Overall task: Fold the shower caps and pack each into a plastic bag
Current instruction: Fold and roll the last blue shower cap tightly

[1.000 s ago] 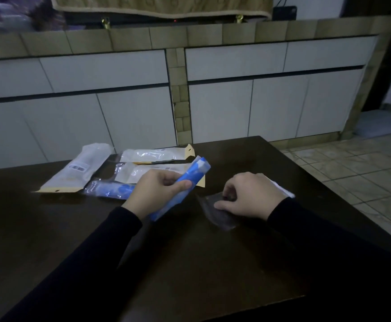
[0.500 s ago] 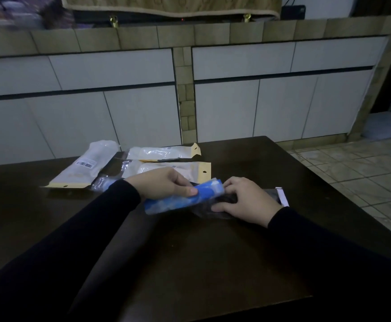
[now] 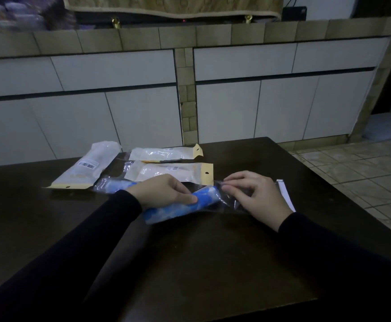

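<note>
My left hand (image 3: 164,190) grips a rolled blue shower cap (image 3: 173,209) that lies nearly flat on the dark table (image 3: 189,263). The roll's right end sits inside the mouth of a clear plastic bag (image 3: 230,201). My right hand (image 3: 255,194) pinches the upper edge of that bag's opening. The bag's white strip end (image 3: 285,194) shows behind my right hand. Another blue cap packed in a clear bag (image 3: 112,185) lies behind my left wrist.
Three white packets with tan header cards (image 3: 85,169) (image 3: 166,153) (image 3: 173,171) lie at the back left of the table. White cabinets (image 3: 259,108) stand beyond the table's far edge. Tiled floor (image 3: 352,177) lies to the right.
My left hand lowered the blue roll from tilted to nearly flat and pushed its end into the clear bag. My right hand shifted from pressing the bag to pinching its opening.
</note>
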`<state>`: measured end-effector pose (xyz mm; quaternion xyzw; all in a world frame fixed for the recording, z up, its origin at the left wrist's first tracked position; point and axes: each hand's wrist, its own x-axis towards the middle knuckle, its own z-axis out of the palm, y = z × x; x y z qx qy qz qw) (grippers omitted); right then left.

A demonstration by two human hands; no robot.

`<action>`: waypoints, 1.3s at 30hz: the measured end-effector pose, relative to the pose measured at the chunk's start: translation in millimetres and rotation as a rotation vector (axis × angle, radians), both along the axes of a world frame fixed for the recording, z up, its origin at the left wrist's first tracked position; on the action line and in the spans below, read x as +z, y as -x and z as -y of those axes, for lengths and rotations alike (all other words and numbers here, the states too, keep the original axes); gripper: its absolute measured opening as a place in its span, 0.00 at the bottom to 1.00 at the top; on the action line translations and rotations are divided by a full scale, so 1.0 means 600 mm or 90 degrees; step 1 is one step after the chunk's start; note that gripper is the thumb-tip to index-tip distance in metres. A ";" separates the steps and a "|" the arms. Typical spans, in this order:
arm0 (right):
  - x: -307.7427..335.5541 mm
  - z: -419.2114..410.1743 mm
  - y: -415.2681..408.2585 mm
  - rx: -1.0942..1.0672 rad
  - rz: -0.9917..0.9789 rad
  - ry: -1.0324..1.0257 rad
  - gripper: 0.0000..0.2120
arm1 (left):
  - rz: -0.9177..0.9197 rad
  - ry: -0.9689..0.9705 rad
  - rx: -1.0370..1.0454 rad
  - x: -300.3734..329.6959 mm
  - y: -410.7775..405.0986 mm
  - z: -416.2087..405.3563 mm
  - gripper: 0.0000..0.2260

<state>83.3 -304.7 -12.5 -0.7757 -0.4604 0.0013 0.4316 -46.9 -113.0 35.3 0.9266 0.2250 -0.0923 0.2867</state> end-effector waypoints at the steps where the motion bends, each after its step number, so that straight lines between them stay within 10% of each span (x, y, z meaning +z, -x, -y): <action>1: 0.000 0.000 0.002 0.017 0.020 0.012 0.09 | -0.014 -0.036 -0.023 0.006 -0.004 0.005 0.13; 23: -0.005 0.003 0.000 0.123 0.150 0.204 0.22 | 0.081 -0.127 0.013 0.010 0.026 0.020 0.05; 39: -0.003 0.008 0.007 0.046 0.233 0.231 0.18 | 0.257 0.091 0.202 -0.043 -0.009 0.068 0.02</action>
